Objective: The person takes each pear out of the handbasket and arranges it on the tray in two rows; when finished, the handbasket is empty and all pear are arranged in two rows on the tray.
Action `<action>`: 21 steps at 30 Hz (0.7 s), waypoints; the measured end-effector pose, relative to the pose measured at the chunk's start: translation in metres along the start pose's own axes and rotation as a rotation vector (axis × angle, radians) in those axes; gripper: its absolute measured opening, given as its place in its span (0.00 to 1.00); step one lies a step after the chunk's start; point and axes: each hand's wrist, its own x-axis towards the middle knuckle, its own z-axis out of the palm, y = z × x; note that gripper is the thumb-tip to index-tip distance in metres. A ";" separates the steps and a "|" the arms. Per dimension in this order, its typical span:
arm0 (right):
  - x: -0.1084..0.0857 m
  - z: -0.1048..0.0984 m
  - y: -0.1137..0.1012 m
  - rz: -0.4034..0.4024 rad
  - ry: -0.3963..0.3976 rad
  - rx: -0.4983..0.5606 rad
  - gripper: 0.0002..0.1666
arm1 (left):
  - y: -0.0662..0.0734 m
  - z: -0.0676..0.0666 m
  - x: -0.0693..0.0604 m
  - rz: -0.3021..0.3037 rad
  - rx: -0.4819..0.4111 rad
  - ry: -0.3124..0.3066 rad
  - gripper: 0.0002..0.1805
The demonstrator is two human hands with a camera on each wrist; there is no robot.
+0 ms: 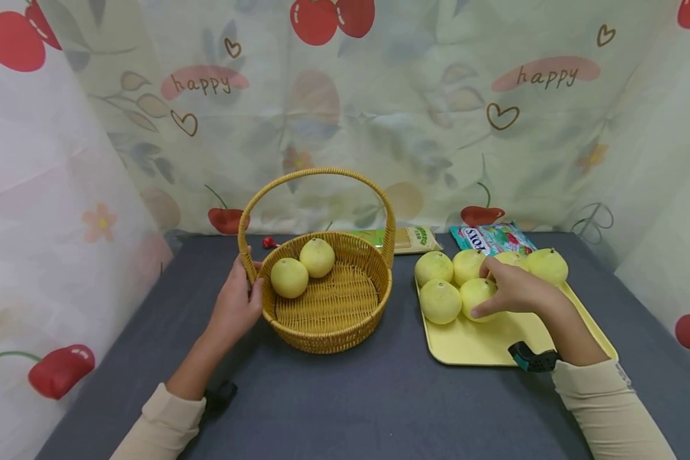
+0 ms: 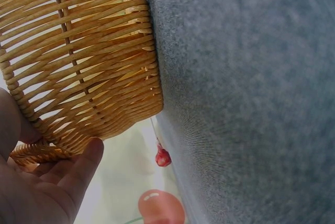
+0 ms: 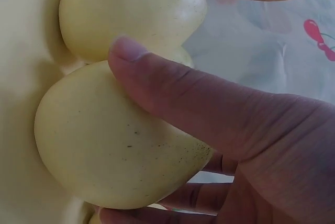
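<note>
My left hand (image 1: 239, 299) grips the wicker basket (image 1: 328, 342) at its left side, by the foot of its tall handle. Two round, pale yellow pears (image 1: 289, 278) lie in the basket's left and back part. In the left wrist view, fingers (image 2: 86, 164) reach round the woven rim. Over the yellow tray (image 1: 466, 348), my right hand (image 1: 517, 289) holds a pear (image 1: 476, 299) in the front row, thumb on one side and fingers round the other. The right wrist view shows this speckled pear (image 3: 115, 140) close up, another pear (image 3: 131, 12) beside it. Several more pears stand on the tray.
Behind the tray lies a blue-green snack packet (image 1: 491, 238). A tan and green packet (image 1: 416, 240) lies behind the basket, partly hidden by it. A small red object (image 1: 269, 243) is at the back left. Printed curtains (image 1: 345, 128) enclose the dark grey table (image 1: 345, 409).
</note>
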 end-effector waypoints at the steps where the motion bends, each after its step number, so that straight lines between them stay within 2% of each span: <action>1: 0.000 0.000 0.001 -0.001 0.001 0.000 0.42 | 0.000 0.000 0.000 -0.001 -0.001 -0.001 0.35; 7: 0.001 0.002 0.004 0.007 0.003 0.004 0.43 | 0.001 0.001 0.001 0.003 -0.003 -0.002 0.35; 21: 0.001 -0.001 0.006 -0.052 0.024 -0.026 0.43 | -0.001 0.001 0.000 -0.003 -0.004 -0.004 0.34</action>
